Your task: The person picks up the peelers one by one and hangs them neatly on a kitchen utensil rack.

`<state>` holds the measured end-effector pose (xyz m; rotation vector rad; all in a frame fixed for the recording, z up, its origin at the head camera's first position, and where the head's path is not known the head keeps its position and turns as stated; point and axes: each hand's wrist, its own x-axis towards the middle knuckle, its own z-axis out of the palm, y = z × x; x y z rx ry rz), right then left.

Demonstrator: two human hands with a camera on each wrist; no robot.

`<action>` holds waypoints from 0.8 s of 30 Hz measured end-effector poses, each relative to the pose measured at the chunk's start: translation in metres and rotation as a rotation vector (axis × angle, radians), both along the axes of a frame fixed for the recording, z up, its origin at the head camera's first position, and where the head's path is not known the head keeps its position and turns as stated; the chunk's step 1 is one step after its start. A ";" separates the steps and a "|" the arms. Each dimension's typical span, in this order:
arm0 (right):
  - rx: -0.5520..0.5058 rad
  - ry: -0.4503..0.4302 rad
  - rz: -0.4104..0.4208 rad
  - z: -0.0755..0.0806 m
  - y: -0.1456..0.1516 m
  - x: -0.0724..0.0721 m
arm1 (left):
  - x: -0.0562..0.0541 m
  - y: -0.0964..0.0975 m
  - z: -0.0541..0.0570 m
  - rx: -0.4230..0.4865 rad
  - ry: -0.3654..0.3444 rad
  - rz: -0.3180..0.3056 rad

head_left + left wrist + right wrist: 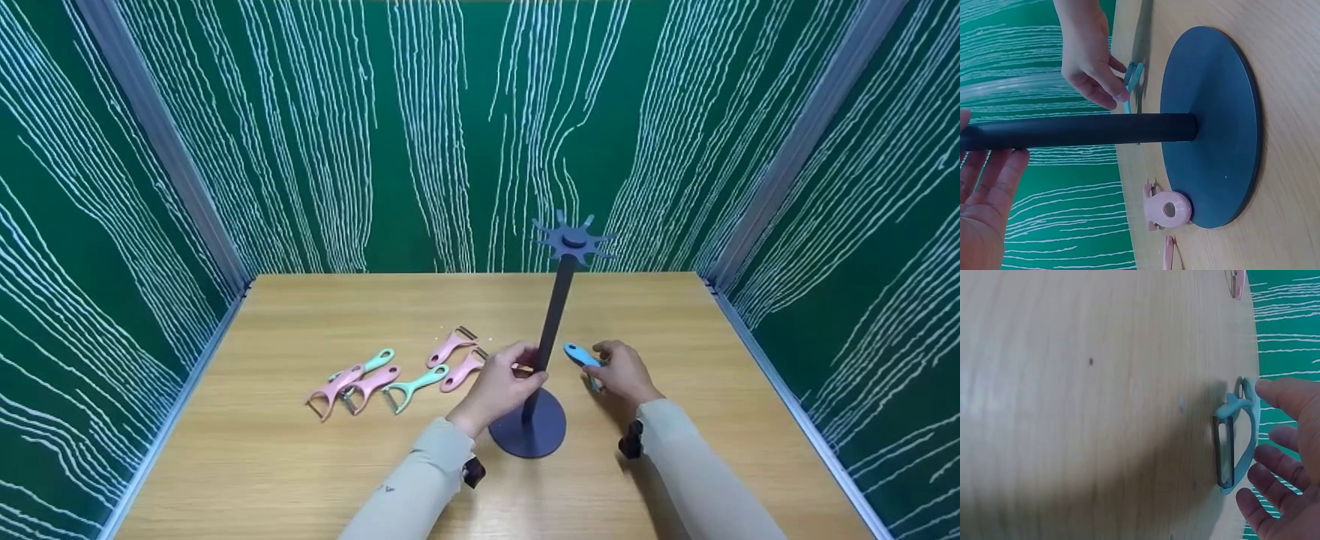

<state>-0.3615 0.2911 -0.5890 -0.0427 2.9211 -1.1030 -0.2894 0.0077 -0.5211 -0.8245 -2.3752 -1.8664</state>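
Blue peeler [583, 358] at the fingertips, dark stand [554, 319] held upright

The blue peeler lies on the table [247, 465] to the right of the stand, apart from its round base [546, 439]. The right hand [625, 373] reaches down to it with its fingers spread; the thumb is at the peeler, while the other fingers look loose. Whether the thumb already bears on it, I cannot tell. The left hand [498, 387] grips the pole, thumb on one side and fingers on the other.

The step in hand appears to be taking up the blue peeler. To do it well, bring the index finger in opposite the thumb and pinch the handle from its two sides, well away from the metal blade [1231, 453]. The handle looks slim and flat, so a pinch on the very edge could let it roll. Lift straight up before swinging it anywhere, as the pole and the pronged top [574, 240] stand close by.

The left hand does best with light, steady pressure, so the base sits flat. A pink peeler [459, 373] lies just beside that hand and could be knocked; the green peeler [420, 382] is farther left.
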 end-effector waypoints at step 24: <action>0.074 -0.024 0.011 -0.002 -0.006 -0.012 | -0.004 0.001 -0.002 -0.032 0.029 0.008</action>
